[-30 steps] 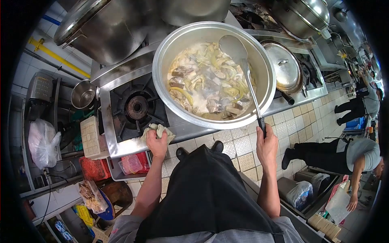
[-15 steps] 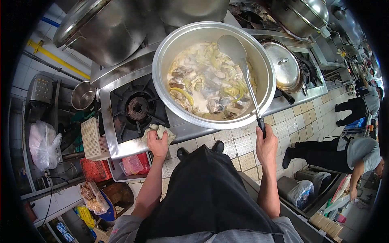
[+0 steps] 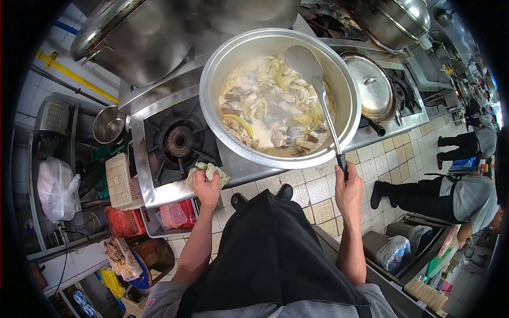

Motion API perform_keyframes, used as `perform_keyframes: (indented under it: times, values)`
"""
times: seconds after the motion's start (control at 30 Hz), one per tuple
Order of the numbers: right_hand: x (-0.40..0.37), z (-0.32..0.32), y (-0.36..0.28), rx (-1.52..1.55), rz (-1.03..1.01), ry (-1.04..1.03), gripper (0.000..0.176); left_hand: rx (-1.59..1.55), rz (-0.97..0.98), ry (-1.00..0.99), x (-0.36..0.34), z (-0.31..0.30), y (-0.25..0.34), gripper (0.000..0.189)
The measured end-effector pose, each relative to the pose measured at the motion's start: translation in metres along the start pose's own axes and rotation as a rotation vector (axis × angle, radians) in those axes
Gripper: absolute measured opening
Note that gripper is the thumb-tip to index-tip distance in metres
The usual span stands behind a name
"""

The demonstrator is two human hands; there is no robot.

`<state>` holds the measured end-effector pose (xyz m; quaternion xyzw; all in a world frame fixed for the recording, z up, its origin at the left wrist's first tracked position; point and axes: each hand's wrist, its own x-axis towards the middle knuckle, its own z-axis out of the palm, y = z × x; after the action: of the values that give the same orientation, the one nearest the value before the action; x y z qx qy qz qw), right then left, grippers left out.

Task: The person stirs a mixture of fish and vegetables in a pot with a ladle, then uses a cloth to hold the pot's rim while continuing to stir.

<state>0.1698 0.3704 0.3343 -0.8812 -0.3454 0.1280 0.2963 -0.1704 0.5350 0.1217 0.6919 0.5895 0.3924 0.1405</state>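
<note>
A large metal pot [image 3: 212, 122] stands on the stove, holding a pale, steaming stew [image 3: 265, 114] with green and dark pieces. My right hand [image 3: 349, 193] grips the black handle of a long ladle [image 3: 303, 62]. Its broad round head rests against the pot's far inner wall, above the food, and its shaft crosses the near right rim. At the stove's front edge, my left hand [image 3: 205, 188] is closed on a crumpled, pale cloth [image 3: 216, 172]. Left of the pot is a bare gas burner [image 3: 180, 140].
Large steel pots [image 3: 143, 42] stand behind the burner. A lidded pan [image 3: 371, 87] sits right of the stew pot. At left are a small saucepan [image 3: 110, 125] and a cream plastic basket [image 3: 123, 183]. A co-worker [image 3: 461, 199] bends over a counter at right.
My hands, the ladle and the cloth stay in the same place. The nearest co-worker at right has shifted, with an arm drawn in, and steam over the stew has drifted.
</note>
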Motion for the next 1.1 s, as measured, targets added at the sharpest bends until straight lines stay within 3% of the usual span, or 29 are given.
perform_keyframes:
  times: [1.1]
  values:
    - [0.0006,-0.003,-0.002,-0.024,0.004,-0.013,0.024,0.02,0.009,0.004,0.0002,0.0004,0.0011,0.03]
